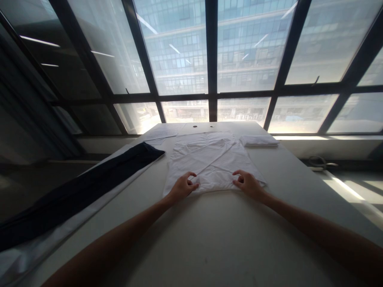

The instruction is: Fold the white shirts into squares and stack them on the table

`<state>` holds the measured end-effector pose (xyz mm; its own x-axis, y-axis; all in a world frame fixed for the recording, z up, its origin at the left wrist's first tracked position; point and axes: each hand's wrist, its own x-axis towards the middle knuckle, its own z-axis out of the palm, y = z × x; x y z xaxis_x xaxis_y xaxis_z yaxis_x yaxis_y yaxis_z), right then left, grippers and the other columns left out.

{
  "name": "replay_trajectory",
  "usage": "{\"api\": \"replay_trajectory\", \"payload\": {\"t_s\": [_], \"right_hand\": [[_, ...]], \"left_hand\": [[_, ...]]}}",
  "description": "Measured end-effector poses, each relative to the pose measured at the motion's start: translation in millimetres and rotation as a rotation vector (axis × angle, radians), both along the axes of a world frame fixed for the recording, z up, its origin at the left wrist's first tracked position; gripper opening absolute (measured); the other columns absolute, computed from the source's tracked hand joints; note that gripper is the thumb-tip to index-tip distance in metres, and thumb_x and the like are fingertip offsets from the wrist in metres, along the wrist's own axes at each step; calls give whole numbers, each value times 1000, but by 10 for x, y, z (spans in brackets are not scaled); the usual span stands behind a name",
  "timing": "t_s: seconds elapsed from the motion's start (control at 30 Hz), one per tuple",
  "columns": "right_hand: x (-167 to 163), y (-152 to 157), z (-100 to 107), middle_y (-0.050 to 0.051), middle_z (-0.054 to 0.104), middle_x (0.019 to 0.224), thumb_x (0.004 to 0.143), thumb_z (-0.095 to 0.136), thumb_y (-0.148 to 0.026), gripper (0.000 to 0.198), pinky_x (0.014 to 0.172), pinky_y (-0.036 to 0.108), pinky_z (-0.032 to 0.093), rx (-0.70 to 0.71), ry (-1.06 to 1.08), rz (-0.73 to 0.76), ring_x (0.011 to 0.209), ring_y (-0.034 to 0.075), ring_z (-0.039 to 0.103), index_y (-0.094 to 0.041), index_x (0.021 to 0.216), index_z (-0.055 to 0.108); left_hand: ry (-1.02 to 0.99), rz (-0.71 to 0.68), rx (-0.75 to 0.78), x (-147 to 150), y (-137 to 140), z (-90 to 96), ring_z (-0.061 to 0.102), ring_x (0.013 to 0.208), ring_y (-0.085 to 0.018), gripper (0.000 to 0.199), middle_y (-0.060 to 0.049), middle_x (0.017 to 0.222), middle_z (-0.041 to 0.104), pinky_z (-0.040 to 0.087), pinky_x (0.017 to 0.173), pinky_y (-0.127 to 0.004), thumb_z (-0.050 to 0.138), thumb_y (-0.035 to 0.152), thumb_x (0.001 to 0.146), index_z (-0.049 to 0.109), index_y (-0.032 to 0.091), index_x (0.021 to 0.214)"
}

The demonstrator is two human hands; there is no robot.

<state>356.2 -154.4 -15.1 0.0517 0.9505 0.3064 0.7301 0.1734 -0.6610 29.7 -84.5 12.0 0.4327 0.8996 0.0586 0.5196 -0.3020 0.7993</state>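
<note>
A white shirt [209, 159] lies on the white table [206, 231] in front of me, its upper part crossed by diagonal folds. My left hand [183, 185] is over the shirt's near left edge, thumb and forefinger curved with a gap between them. At the near right edge, my right hand [247, 184] has the same curved shape, its thumb apart from the fingers. I see no fabric gripped in either hand. Whether the fingertips touch the cloth is hard to tell.
Dark navy cloth [89, 179] lies over white fabric [72, 223] along the table's left side. A folded white cloth [259, 141] sits at the far right. More thin white cloth [160, 133] lies far left. Large windows [179, 48] stand behind the table.
</note>
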Motion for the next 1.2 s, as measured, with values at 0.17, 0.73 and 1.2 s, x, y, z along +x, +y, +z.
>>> {"api": "replay_trajectory", "payload": {"t_s": [0.17, 0.73, 1.2], "right_hand": [[-23, -49, 48, 4, 75, 75, 87, 60, -29, 20, 64, 29, 45, -28, -96, 35, 70, 21, 69, -20, 91, 78], [-904, 82, 94, 17, 50, 157, 99, 39, -14, 56, 121, 42, 34, 123, -382, 293, 147, 26, 43, -12, 155, 47], [-284, -5, -144, 20, 28, 168, 106, 22, -64, 80, 127, 51, 22, -63, -525, 267, 157, 30, 23, -8, 162, 35]], "left_hand": [[126, -75, 102, -23, 26, 4, 47, 54, -13, 43, 2, 61, 60, 30, 54, -24, 65, 50, 82, 81, 15, 99], [442, -483, 576, 728, -153, -160, 38, 151, -34, 58, -19, 158, 48, 27, 124, -54, 55, 28, 99, 48, 15, 155], [501, -366, 500, 176, -115, -200, 24, 158, -29, 75, -16, 168, 30, 20, 128, -43, 39, 64, 105, 38, 15, 161]]}}
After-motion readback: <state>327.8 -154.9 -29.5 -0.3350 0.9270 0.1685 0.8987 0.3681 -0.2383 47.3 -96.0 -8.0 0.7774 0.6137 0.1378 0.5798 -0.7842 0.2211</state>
